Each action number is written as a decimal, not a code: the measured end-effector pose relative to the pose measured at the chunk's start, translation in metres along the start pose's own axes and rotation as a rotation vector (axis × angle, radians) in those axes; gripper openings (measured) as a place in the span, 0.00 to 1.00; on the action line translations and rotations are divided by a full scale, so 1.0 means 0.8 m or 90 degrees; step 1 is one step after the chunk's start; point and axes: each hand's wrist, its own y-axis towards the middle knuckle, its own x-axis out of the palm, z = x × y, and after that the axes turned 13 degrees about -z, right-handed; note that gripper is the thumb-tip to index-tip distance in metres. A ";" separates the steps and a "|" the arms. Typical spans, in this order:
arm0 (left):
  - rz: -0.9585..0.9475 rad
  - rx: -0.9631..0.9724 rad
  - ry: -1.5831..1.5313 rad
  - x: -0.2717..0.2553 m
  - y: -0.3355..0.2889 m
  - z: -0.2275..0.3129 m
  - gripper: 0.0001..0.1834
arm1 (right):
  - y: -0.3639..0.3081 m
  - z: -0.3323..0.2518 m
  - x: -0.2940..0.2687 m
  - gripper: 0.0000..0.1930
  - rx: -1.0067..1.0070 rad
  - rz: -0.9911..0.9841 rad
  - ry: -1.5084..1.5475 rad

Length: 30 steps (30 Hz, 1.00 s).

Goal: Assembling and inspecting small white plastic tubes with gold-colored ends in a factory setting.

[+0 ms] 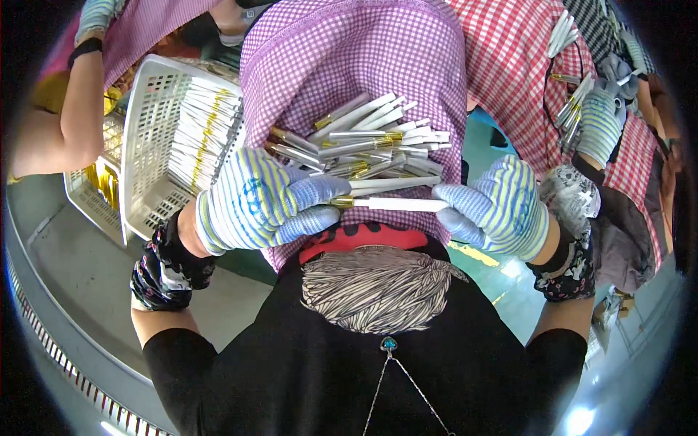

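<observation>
Between my two gloved hands lies a slim white stick with a gold band [396, 204], held level above my lap. My left hand [265, 203] pinches its gold-banded end between thumb and fingers. At the other end, the white tip is gripped by my right hand [502, 207]. Both gloves are striped, with blue-grey fingertips. Just beyond the stick, a loose pile of similar white sticks with gold bands [371, 138] rests on the purple checked cloth [349, 51] over my lap. The sticks' exact kind is not clear.
To my left stands a white perforated plastic basket [149, 109] with many white, gold-banded sticks [206, 134] in it. A co-worker's arm [83, 109] is beyond it. At right, another person's gloved hand [600, 127] is beside more sticks [574, 109] on red checked cloth.
</observation>
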 end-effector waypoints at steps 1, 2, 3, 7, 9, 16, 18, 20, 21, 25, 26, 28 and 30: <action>0.047 0.012 -0.027 0.015 0.000 -0.001 0.18 | 0.000 -0.003 -0.001 0.11 0.008 -0.012 0.021; 0.047 0.012 -0.029 0.018 0.001 0.003 0.18 | 0.000 -0.004 -0.001 0.11 0.016 -0.023 0.043; 0.049 -0.031 -0.172 0.017 0.007 0.010 0.17 | 0.000 -0.003 0.007 0.11 0.011 0.013 0.092; -0.005 -0.032 -0.110 0.010 0.005 0.021 0.12 | 0.003 -0.010 0.010 0.11 0.049 -0.037 0.221; 0.039 0.013 -0.099 0.016 0.006 0.017 0.10 | 0.008 -0.005 0.012 0.12 0.060 -0.054 0.290; -0.003 -0.063 -0.030 0.023 0.005 0.016 0.14 | 0.006 -0.002 0.034 0.14 0.097 -0.127 0.376; -0.089 -0.137 -0.050 0.024 0.006 0.021 0.16 | 0.007 -0.001 0.041 0.14 0.124 -0.278 0.500; -0.069 -0.144 -0.050 0.027 0.006 0.023 0.18 | 0.001 0.011 0.048 0.13 0.118 -0.318 0.506; -0.044 -0.151 -0.052 0.029 0.001 0.023 0.18 | 0.000 0.016 0.056 0.12 0.130 -0.173 0.600; -0.057 -0.188 0.018 0.044 -0.014 0.022 0.19 | 0.012 0.043 0.045 0.11 0.142 -0.047 0.307; -0.078 -0.199 0.064 0.046 -0.016 0.022 0.19 | 0.022 0.041 0.043 0.12 0.176 -0.087 0.218; -0.145 -0.199 0.070 0.030 -0.012 0.023 0.18 | 0.033 0.045 0.055 0.13 0.165 -0.087 0.144; -0.069 -0.182 -0.038 0.020 -0.007 0.023 0.17 | 0.041 0.049 0.062 0.14 0.150 -0.088 0.072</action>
